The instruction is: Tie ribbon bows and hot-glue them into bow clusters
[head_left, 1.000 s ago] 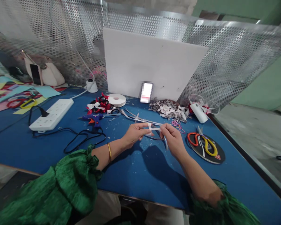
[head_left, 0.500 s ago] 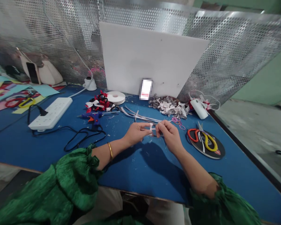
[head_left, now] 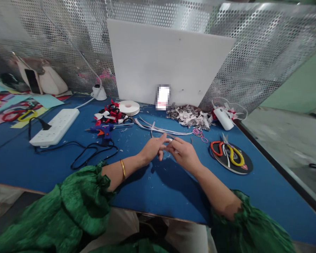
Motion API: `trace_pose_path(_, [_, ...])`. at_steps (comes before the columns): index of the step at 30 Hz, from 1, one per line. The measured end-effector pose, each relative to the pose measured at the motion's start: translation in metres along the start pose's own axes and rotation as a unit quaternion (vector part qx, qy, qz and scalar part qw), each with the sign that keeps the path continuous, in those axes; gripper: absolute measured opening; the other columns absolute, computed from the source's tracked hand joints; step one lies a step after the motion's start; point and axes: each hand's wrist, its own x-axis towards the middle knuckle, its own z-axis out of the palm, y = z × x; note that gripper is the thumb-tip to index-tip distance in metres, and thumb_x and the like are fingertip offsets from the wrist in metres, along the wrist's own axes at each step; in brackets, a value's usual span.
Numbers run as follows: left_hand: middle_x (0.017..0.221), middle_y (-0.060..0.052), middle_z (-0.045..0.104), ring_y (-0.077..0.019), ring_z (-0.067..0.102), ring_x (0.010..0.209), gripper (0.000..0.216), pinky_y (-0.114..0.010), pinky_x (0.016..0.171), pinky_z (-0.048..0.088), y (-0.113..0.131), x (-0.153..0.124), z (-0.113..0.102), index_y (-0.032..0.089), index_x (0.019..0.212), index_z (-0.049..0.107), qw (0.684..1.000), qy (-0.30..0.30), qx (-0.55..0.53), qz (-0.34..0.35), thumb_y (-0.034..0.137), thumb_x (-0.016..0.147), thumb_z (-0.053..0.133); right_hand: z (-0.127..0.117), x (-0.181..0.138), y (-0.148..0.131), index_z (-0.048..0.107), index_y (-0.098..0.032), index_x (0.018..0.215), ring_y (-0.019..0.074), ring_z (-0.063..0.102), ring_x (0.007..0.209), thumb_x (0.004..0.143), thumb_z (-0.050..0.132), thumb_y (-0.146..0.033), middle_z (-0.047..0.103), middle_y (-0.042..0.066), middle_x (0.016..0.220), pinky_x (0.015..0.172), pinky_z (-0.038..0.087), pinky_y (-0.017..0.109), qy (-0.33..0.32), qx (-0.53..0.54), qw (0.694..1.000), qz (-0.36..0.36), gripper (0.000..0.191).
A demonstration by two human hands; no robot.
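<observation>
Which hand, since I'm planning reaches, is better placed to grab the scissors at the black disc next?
Probably the right hand, though busy with ribbon: the scissors lie on its side, further from the left hand.

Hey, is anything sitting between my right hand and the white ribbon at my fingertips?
Nothing visible is in the way: your right hand is already at the white ribbon, close against your left hand. Your fingers hide much of the ribbon.

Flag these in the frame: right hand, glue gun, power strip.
Right hand (head_left: 183, 153): head view, back of the hand.
Glue gun (head_left: 106, 130): head view, blue body.
Power strip (head_left: 58, 125): head view, white top face.
</observation>
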Motion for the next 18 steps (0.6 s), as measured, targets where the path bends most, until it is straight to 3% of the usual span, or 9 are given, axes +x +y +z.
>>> trace_pose_path(3, [0.083, -0.016, 0.074, -0.0075, 0.048, 0.034, 0.077, -0.023, 0.043, 0.037, 0.0015, -0.0037, 0.0047, 0.005, 0.116, 0.067, 0.999, -0.042, 0.014, 0.021, 0.07, 0.089, 0.034, 0.0067, -0.0004, 0.0038, 0.054, -0.02, 0.064, 0.0123, 0.043, 0.058, 0.085, 0.061, -0.028, 0.047, -0.002, 0.06, 0.056, 0.033, 0.025, 0.079, 0.126, 0.982, 0.115, 0.024])
trace_pose_path(6, [0.094, -0.019, 0.074, -0.0054, 0.044, 0.032, 0.077, -0.023, 0.042, 0.034, 0.0049, -0.0055, 0.0073, 0.007, 0.122, 0.065, 0.998, -0.047, 0.012, 0.03, 0.07, 0.089, 0.034, 0.009, 0.0013, 0.0046, 0.055, -0.02, 0.063, 0.0105, 0.039, 0.054, 0.078, 0.069, -0.034, 0.046, -0.004, 0.056, 0.052, 0.032, 0.024, 0.168, 0.301, 0.912, 0.222, 0.025])
trace_pose_path(8, [0.096, -0.019, 0.074, -0.0043, 0.041, 0.032, 0.076, -0.024, 0.045, 0.036, 0.0064, -0.0051, 0.0071, 0.009, 0.126, 0.063, 0.999, -0.039, 0.001, 0.028, 0.069, 0.089, 0.035, 0.008, 0.0032, 0.0026, 0.052, -0.02, 0.062, 0.0098, 0.036, 0.051, 0.075, 0.072, -0.036, 0.042, -0.005, 0.054, 0.05, 0.031, 0.024, 0.194, 0.395, 0.862, 0.25, 0.028])
trace_pose_path(10, [0.096, -0.017, 0.075, -0.0035, 0.039, 0.032, 0.073, -0.025, 0.051, 0.041, 0.0071, -0.0042, 0.0059, 0.011, 0.126, 0.063, 0.999, -0.038, -0.018, 0.027, 0.068, 0.089, 0.038, 0.0058, 0.0049, -0.0002, 0.049, -0.021, 0.06, 0.0093, 0.031, 0.049, 0.072, 0.074, -0.038, 0.036, -0.007, 0.051, 0.049, 0.031, 0.023, 0.193, 0.451, 0.833, 0.256, 0.032])
trace_pose_path(13, [0.093, -0.016, 0.075, -0.0026, 0.038, 0.033, 0.069, -0.027, 0.061, 0.046, 0.0073, -0.0032, 0.0041, 0.012, 0.124, 0.065, 0.998, -0.03, -0.055, 0.029, 0.067, 0.088, 0.044, 0.0029, 0.0061, -0.003, 0.047, -0.021, 0.062, 0.0095, 0.029, 0.049, 0.073, 0.074, -0.039, 0.03, -0.008, 0.051, 0.051, 0.034, 0.024, 0.173, 0.483, 0.822, 0.247, 0.034])
trace_pose_path(18, [0.084, -0.013, 0.076, -0.0017, 0.033, 0.033, 0.06, -0.028, 0.064, 0.049, 0.0079, -0.0035, 0.0039, 0.011, 0.114, 0.069, 0.996, 0.015, -0.08, 0.022, 0.062, 0.085, 0.054, 0.0023, 0.004, 0.0004, 0.055, -0.021, 0.065, 0.0107, 0.037, 0.056, 0.077, 0.073, -0.036, 0.04, -0.005, 0.057, 0.06, 0.039, 0.026, 0.154, 0.481, 0.836, 0.216, 0.026])
